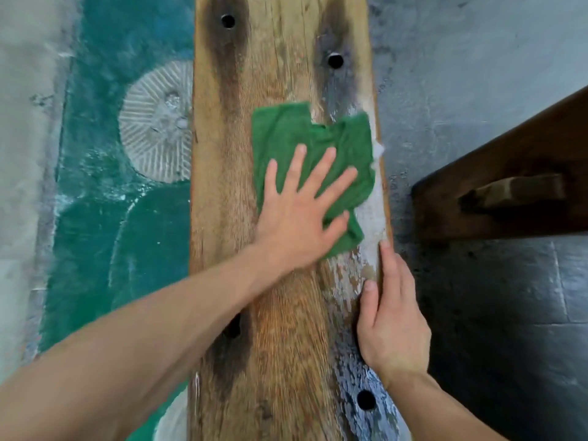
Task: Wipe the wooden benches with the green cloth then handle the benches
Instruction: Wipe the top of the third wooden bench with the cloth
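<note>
On the long wooden bench, your left hand presses the green cloth flat with spread fingers; your right hand rests straight-fingered along the bench's right edge.

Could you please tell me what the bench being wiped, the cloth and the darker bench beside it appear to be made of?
Wiped bench: bare, weathered wood with visible grain, dark stains and flaking whitish residue along its right edge. Green cloth: soft woven or terry fabric, judging by its wrinkles and frayed edges. Darker bench: probably wood with a dark brown stain or varnish; its grain is hard to see.
</note>
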A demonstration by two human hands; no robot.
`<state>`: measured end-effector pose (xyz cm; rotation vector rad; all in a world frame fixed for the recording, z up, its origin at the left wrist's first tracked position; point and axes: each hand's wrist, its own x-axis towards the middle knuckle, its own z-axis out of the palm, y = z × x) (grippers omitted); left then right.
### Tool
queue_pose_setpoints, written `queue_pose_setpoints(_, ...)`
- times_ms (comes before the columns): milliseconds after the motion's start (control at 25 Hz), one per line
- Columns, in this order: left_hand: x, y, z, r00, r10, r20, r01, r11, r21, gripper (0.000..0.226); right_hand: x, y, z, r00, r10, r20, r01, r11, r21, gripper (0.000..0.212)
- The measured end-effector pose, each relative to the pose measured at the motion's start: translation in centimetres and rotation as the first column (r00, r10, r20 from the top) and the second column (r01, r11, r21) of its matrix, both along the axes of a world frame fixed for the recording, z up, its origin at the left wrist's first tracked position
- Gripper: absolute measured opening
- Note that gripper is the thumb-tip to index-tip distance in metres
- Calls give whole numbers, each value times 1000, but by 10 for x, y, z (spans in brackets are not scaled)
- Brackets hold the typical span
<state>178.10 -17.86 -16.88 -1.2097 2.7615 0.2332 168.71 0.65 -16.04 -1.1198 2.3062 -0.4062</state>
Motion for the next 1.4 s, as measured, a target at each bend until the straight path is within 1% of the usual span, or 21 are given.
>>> queue_pose_setpoints(40, 33, 41, 0, 992, -121, -15, 121, 993, 1, 69, -2, 2, 1, 1000, -13, 19, 12, 1000, 6, 58)
queue_pose_setpoints(80, 69, 74, 5, 984, -178, -8, 178, 984, 7, 71, -2, 1, 2, 999, -21, 35, 20, 1000, 18, 58)
queue_pose_setpoints(120, 101, 88, 8, 985, -169, 13, 169, 986, 2, 72, -2, 0, 3, 999, -22, 45, 20, 999, 29, 58)
queue_pose_setpoints(200, 119, 54, 3, 998, -58, 30, 58, 998, -11, 72, -2, -3, 5, 999, -16, 40, 15, 999, 42, 59)
queue_pose_setpoints(280, 71, -15, -3, 990, 138, 39, -136, 989, -57, 70, -2, -4, 8, 999, -10, 43, 8, 999, 38, 59)
queue_pose_setpoints(320, 35, -51, -4, 971, 238, 13, -237, 971, -40, 68, -2, -4, 7, 998, -16, 59, 14, 999, 32, 59)
queue_pose_setpoints(360, -3, -82, -3, 952, 305, -9, -305, 952, -10, 67, -3, -4, 6, 998, -16, 63, 14, 999, 29, 58)
queue_pose_setpoints(440, -69, -112, -2, 932, 360, -27, -360, 933, 16, 66, -4, -4, 5, 999, 2, 53, -3, 1000, 31, 58)
queue_pose_setpoints(560, -100, -95, -5, 964, 267, -4, -267, 964, 10, 65, -8, -6, 4, 999, 8, 45, -10, 999, 43, 60)
queue_pose_setpoints(680, -82, -66, -5, 991, 132, -5, -132, 991, -17, 64, -6, -1, 0, 1000, 3, 24, -3, 1000, 25, 60)
queue_pose_setpoints(800, -67, -38, -9, 994, 112, -2, -112, 993, -30, 63, -8, -3, -10, 987, 19, -159, -23, 999, -24, 60)
queue_pose_setpoints(840, -64, -31, -10, 990, 140, -5, -141, 990, -34, 63, -8, -3, -10, 977, 63, -203, -71, 997, -33, 59)
queue_pose_setpoints(880, -63, -25, -11, 983, 180, -18, -181, 983, -27, 63, -4, 0, -9, 951, 176, -253, -194, 980, -50, 58)
queue_pose_setpoints(920, -63, -19, -10, 976, 213, -38, -214, 977, -15, 63, 1, 14, -7, 869, 373, -325, -416, 907, -69, 58)
queue_pose_setpoints(960, -63, -16, -8, 971, 234, -45, -235, 972, -8, 63, 9, 32, -7, 711, 597, -373, -663, 745, -71, 59)
queue_pose_setpoints(1000, -64, -13, -6, 971, 237, -41, -237, 972, -3, 63, 17, 47, -5, 531, 748, -397, -827, 560, -51, 62)
queue_pose_setpoints(1040, -64, -7, -5, 975, 220, -38, -220, 975, 8, 63, 21, 58, -5, 404, 828, -389, -903, 430, -21, 64)
queue_pose_setpoints(1120, -52, 25, -1, 993, 113, -20, -113, 994, 1, 63, 19, 66, -12, 264, 891, -369, -958, 287, 9, 69)
queue_pose_setpoints(1240, -2, 116, -3, 980, -194, -30, 193, 980, -43, 65, 18, 70, -20, -3, 921, -389, -1000, -11, -19, 65)
queue_pose_setpoints(1320, 29, 151, -2, 927, -374, -7, 374, 927, -28, 68, 19, 74, -22, -72, 910, -408, -994, -98, -43, 65)
queue_pose_setpoints(1400, 20, 113, -4, 898, -440, -21, 439, 898, -35, 69, 19, 73, -23, -87, 909, -406, -994, -106, -24, 63)
